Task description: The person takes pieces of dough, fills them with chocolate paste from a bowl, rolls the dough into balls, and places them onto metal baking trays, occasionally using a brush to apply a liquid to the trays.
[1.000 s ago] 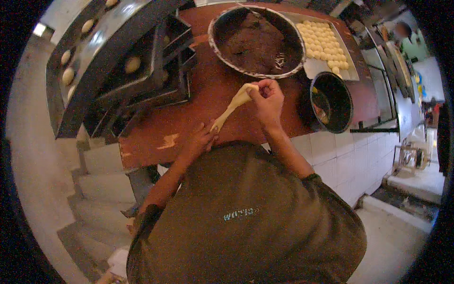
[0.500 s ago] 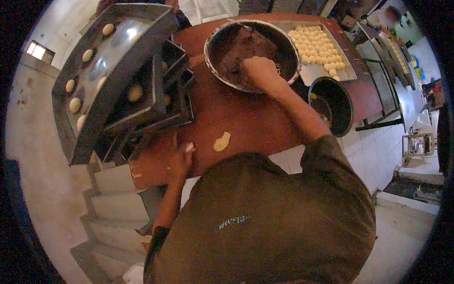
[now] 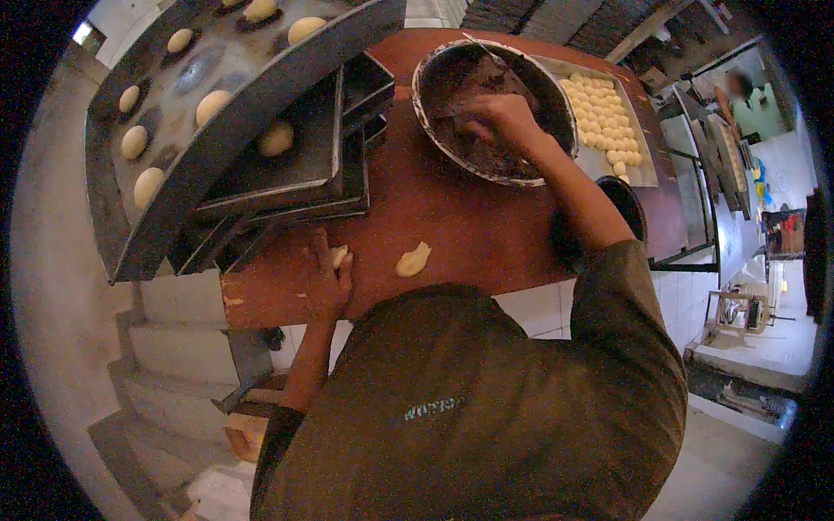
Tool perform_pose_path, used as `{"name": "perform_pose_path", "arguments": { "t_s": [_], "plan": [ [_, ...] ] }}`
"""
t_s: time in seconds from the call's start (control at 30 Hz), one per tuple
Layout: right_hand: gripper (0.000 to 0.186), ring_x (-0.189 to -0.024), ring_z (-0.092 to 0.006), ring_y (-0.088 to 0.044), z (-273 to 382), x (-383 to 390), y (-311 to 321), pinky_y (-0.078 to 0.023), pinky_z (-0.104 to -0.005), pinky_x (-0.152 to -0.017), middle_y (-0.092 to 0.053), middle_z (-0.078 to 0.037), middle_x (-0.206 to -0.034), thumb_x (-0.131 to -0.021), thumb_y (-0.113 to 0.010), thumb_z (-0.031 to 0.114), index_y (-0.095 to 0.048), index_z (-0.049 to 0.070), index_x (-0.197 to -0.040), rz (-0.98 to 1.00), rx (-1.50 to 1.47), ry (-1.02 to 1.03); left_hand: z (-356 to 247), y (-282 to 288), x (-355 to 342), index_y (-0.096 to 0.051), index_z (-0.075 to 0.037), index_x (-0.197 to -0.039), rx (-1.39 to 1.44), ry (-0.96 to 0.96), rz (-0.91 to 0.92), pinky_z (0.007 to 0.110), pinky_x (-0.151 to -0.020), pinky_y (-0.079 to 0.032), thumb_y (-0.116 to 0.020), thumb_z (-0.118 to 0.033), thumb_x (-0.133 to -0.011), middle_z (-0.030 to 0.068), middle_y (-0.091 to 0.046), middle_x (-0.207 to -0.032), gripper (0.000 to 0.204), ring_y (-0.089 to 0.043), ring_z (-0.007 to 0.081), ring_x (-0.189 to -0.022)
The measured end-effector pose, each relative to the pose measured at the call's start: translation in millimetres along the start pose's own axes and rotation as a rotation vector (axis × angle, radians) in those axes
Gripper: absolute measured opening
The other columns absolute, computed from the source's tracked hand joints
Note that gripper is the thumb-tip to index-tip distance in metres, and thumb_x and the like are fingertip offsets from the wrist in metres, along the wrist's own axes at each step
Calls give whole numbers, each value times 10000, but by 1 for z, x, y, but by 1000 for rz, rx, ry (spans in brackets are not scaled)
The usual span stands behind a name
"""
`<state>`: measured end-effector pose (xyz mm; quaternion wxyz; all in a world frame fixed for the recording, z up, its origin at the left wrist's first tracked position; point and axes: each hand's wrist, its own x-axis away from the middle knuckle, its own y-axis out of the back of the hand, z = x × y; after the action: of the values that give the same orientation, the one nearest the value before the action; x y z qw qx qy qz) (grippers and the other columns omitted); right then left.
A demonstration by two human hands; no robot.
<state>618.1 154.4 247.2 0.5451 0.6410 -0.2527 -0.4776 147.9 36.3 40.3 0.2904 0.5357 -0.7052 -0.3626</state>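
My right hand [image 3: 499, 120] reaches into a wide round basin [image 3: 420, 111] of dark brown filling [image 3: 486, 76]. Its fingers are curled closed at the filling's surface, and their tips are partly hidden. Down by the near left edge of the red-brown table [image 3: 486, 234], my left hand [image 3: 327, 282] rests with a small piece of pale dough [image 3: 340, 255] between thumb and fingers. To the right of that hand, a flattened piece of dough [image 3: 413, 260] lies alone on the tabletop.
Stacked dark metal trays [image 3: 339, 130] stand at the left, the top one tilted and bearing spaced dough balls [image 3: 149, 187]. Behind the basin on the right, a tray [image 3: 643, 174] holds rows of dough balls [image 3: 599, 104]. A black bucket [image 3: 627, 201] sits beside my right forearm. A person [image 3: 738, 87] is far right.
My view has shifted, so the basin and trays sit differently in it. My right hand stays in the basin. My left hand's fingers now reach further forward on the table around the small dough piece.
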Motion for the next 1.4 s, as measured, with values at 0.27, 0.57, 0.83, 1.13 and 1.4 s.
{"name": "perform_pose_path", "arguments": {
  "t_s": [0.27,0.57,0.83,1.13,1.4],
  "plan": [
    [244,-767,-298,-740,27,39,-8,-586,-404,-723,-760,-126,-833,-828,-676,261,-803,137,-996,46,-471,-340,7,5,-2,-544,-151,-1454,-258,-84,-116,515,-1084,-447,-647,-423,-957,209,-415,-1562,576,-474,462,-1353],
    [294,-717,-196,-730,47,66,0,-570,-350,-702,-755,-126,-787,-838,-648,261,-799,103,-1035,-239,-818,-643,-94,66,2,-703,-107,-1244,599,144,-316,428,-905,-538,-679,-311,-929,203,-710,-1139,376,-698,363,-1002],
    [272,-691,-91,-628,53,57,11,-513,-253,-659,-710,21,-777,-850,-641,186,-787,6,-991,-12,-350,-296,-51,47,5,-748,-122,-1155,260,-113,-308,435,-817,-558,-613,-222,-930,159,-746,-1051,280,-716,361,-922],
    [359,-565,-77,-453,186,78,27,-418,-293,-538,-574,41,-673,-815,-698,120,-747,30,-1159,-187,-1025,-615,-53,42,29,-638,-59,-1243,723,248,239,454,-961,-527,-591,-347,-1015,145,-695,-1146,371,-671,324,-1060],
    [425,-565,-252,-571,220,49,39,-468,-389,-506,-508,-54,-665,-726,-771,142,-745,131,-1150,-255,-361,171,-194,151,-6,-515,3,-1318,2029,362,284,485,-1122,-456,-529,-353,-1051,139,-599,-1353,446,-559,310,-1299]
  ]
}}
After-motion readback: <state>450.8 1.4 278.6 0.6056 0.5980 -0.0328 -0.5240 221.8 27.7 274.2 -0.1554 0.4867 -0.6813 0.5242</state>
